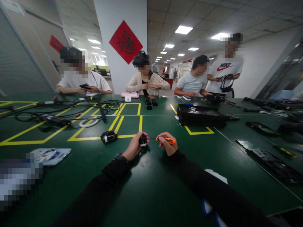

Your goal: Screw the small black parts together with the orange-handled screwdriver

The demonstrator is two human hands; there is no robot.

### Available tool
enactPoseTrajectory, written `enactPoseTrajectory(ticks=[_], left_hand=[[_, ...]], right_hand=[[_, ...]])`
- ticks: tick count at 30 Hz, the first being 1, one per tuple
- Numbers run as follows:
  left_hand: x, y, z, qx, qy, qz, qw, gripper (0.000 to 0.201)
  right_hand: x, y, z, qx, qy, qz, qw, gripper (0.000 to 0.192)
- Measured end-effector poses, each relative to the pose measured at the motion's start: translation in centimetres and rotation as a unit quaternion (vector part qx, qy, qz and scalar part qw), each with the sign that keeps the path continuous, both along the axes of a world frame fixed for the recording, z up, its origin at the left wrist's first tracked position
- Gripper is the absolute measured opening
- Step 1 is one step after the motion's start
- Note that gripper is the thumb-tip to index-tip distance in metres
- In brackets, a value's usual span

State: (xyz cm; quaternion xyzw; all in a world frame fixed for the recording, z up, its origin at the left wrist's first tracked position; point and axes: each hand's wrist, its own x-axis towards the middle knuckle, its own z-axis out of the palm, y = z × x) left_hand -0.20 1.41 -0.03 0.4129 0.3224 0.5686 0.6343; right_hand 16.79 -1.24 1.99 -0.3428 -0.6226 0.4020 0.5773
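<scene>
Clearly, a small black part (142, 140) is pinched in the left hand (134, 148) and an orange screwdriver (167, 140) gripped in the right hand (167, 145) near the table's (151, 189) middle — a slanted tip could be slipped off the screw.

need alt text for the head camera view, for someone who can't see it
Over a green table, the left hand holds a small black part while the right hand points an orange-handled screwdriver at it. Another black part lies nearby; four people sit or stand at the far side.
</scene>
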Motion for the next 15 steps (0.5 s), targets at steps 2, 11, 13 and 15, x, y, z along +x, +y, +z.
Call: enactPoseTrajectory(ticks=[2,11,13,15], left_hand=[[0.06,-0.06,0.07,0.0,0.002,0.0,1.0,0.032],[0.09,-0.26,0.21,0.008,-0.001,-0.015,1.0,0.033],[0.06,-0.21,0.13,0.011,-0.002,-0.015,1.0,0.034],[0.06,-0.2,0.12,0.012,-0.001,-0.016,1.0,0.034]], right_hand=[[-0.02,-0.02,0.06,0.012,-0.001,-0.005,1.0,0.013],[0.17,-0.39,0.48,0.063,-0.016,-0.024,0.998,0.007],[0.2,-0.38,0.42,0.065,-0.017,-0.024,0.997,0.007],[0.24,-0.32,0.35,0.069,-0.017,-0.025,0.997,0.007]])
